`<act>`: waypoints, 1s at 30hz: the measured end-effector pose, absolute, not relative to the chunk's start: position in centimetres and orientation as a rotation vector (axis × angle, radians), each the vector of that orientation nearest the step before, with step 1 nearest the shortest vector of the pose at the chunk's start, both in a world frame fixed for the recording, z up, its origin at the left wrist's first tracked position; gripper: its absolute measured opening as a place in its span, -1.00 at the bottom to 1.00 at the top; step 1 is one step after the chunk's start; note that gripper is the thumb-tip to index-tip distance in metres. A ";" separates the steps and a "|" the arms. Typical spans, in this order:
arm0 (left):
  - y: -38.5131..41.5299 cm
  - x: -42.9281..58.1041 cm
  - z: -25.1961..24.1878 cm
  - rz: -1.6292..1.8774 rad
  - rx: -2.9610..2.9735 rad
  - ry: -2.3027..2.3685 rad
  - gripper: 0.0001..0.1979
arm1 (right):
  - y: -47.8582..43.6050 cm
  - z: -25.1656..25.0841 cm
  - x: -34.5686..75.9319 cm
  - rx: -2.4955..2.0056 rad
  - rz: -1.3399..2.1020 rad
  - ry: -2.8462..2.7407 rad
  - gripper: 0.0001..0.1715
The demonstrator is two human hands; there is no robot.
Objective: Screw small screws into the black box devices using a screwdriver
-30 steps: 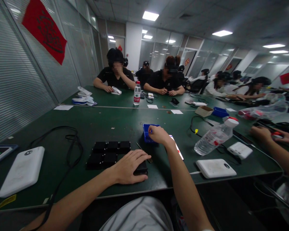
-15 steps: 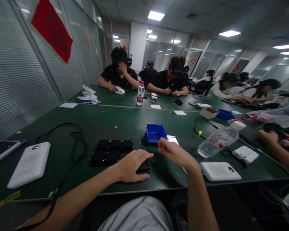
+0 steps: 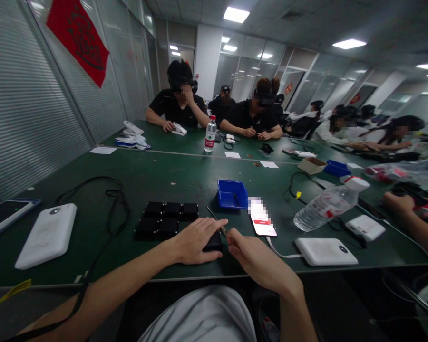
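- The left hand (image 3: 198,241) lies with palm down, its fingers stretched and close to each other, the thumb held apart from them.
- Under it is a black piece (image 3: 213,243), which shows between the fingers and the thumb; the rest of this piece is hidden.
- The right hand (image 3: 258,259) is just beside, with curled fingers and the thumb near the forefinger. I cannot tell if something small is pinched there.
- A thin tool (image 3: 210,212) lies aslant by the fingertips of the left hand, its far end pointing toward the blue tray. The right fingertips are close to its near end; whether they touch it, I cannot tell.
- To the left of the left hand, black blocks (image 3: 167,221) stand in two rows on the green surface (image 3: 185,171).
- Beyond the hands is the blue tray (image 3: 232,204), with a few small dark bits inside.
- At its right side lies a lit phone (image 3: 263,223), joined by a white cable (image 3: 283,255) to a white power bank (image 3: 326,251).
- Behind this power bank, a clear bottle (image 3: 324,209) with a red-and-white cap leans strongly.
- Far on the left, another white device (image 3: 46,237) lies near a black cable (image 3: 109,183).
- Across the surface, two people in black sit.
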State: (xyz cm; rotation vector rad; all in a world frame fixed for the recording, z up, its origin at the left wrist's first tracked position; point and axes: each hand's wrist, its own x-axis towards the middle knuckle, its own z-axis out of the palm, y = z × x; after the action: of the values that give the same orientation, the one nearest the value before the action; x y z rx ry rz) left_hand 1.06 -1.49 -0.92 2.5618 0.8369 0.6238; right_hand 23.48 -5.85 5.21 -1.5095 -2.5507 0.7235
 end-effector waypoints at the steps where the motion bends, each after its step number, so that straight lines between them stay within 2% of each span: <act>1: -1.5 1.1 -0.9 0.617 2.561 0.844 -0.19 | -5.9 5.1 23.3 -1.503 0.719 -2.560 -0.88; 9: -1.5 1.1 -0.7 0.625 2.568 0.842 -0.26 | -5.5 4.2 22.3 -1.496 0.662 -2.576 -0.81; 30: -1.5 1.1 -1.0 0.669 2.512 0.843 -0.19 | -5.8 3.9 22.1 -1.513 0.655 -2.566 -0.84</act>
State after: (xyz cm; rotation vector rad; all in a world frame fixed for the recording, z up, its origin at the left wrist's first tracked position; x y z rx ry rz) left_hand 1.13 -1.48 -1.02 2.5121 0.8429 0.6688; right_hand 22.07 -5.82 3.95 -1.5134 -2.5665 0.6554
